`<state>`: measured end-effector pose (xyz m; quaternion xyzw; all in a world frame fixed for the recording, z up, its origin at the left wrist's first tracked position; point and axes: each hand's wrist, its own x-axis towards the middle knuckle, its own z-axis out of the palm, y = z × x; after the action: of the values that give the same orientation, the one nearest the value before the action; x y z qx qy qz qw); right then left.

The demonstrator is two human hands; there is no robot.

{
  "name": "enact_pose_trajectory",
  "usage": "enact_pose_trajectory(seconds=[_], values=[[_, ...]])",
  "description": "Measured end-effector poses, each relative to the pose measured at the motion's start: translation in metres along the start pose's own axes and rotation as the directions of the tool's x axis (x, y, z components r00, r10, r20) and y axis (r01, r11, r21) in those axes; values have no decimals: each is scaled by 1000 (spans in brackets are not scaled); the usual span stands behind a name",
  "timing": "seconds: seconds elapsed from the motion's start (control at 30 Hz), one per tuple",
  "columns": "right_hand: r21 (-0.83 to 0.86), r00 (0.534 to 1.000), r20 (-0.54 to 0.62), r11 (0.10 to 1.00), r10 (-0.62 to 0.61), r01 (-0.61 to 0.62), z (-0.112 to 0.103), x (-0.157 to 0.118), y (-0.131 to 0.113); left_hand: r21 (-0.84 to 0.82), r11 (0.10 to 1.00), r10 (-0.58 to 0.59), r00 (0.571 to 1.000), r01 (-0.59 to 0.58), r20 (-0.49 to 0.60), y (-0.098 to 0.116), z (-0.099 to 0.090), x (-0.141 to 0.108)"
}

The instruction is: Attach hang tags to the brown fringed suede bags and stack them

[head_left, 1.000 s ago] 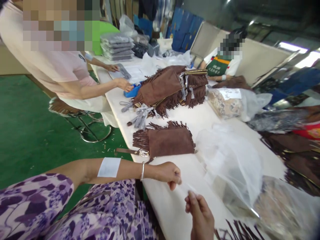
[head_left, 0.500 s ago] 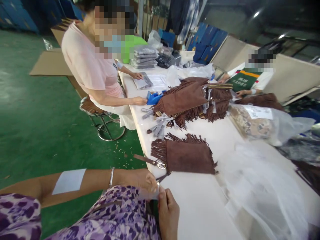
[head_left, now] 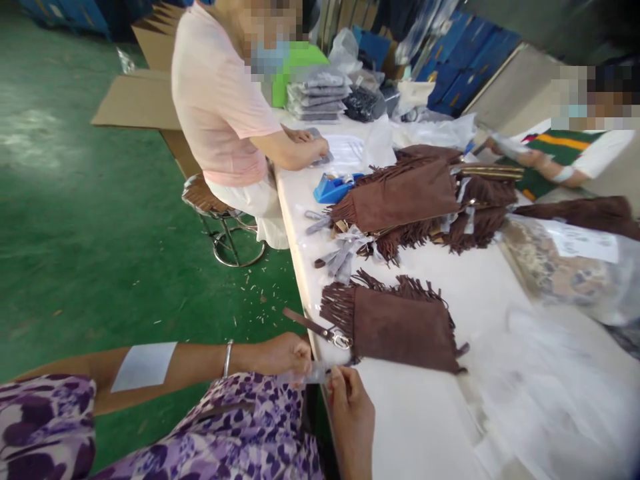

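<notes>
My left hand is closed, pinching one end of a small clear plastic piece beside the table edge. My right hand pinches its other end between thumb and fingers, and the plastic spans the short gap between the hands. Just beyond them lies a brown fringed bag on the white table. At the bag's left side are a brown strap and a metal clasp. The strap's end hangs over the table edge.
More brown fringed bags are piled further up, near wrapped straps and a blue tape dispenser. Clear plastic bags cover the right side. A co-worker stands at left; another person is across the table.
My hands have moved slightly apart, showing more plastic between them. The left co-worker's hand has gone from the tape dispenser to a grey packet. The person across has raised their hands. The view has shifted.
</notes>
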<state>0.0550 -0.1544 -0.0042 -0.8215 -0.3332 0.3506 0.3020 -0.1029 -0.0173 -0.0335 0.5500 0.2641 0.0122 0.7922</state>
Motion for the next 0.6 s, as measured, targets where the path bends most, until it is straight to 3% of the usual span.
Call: enact_pose_trajectory(seconds=[0.1, 0.17, 0.37, 0.6], values=[[289, 981, 191, 954, 22, -78, 12, -7, -3, 51, 998, 38, 999, -38, -8, 3, 0, 1], [373, 971, 235, 919, 37, -125, 16, -10, -1, 49, 998, 46, 999, -45, -18, 1, 0, 3], [251, 993, 46, 961, 111, -119, 15, -13, 10, -140, 985, -99, 994, 104, 44, -12, 1, 1], [269, 994, -25, 959, 102, -92, 20, -18, 15, -33, 996, -79, 997, 78, -1, -10, 3, -6]])
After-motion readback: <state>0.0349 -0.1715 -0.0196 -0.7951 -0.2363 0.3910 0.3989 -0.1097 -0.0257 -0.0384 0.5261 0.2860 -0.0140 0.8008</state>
